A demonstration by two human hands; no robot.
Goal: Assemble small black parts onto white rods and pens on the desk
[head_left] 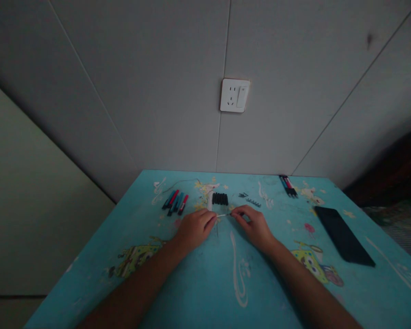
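Observation:
Between my two hands a thin white pen refill (221, 215) lies nearly level above the table. My left hand (196, 225) pinches its left end between thumb and fingers. At the refill's dark right end, my right hand (254, 225) is closed in a pinch on a small dark piece, too small to make out. Just beyond my fingers stand a row of black pen grips (220, 198) and, beside it, a bundle of white refills (210, 201). Small dark pieces (243, 195) and a row of small grey pieces (254, 202) lie behind my right hand.
Red and blue pen barrels (176, 202) lie left of the grips. Several pens (288, 186) lie together at the back right. A dark flat slab (342, 235) rests on the right side of the blue patterned table (205, 292). The wall with a socket (234, 95) borders its far edge.

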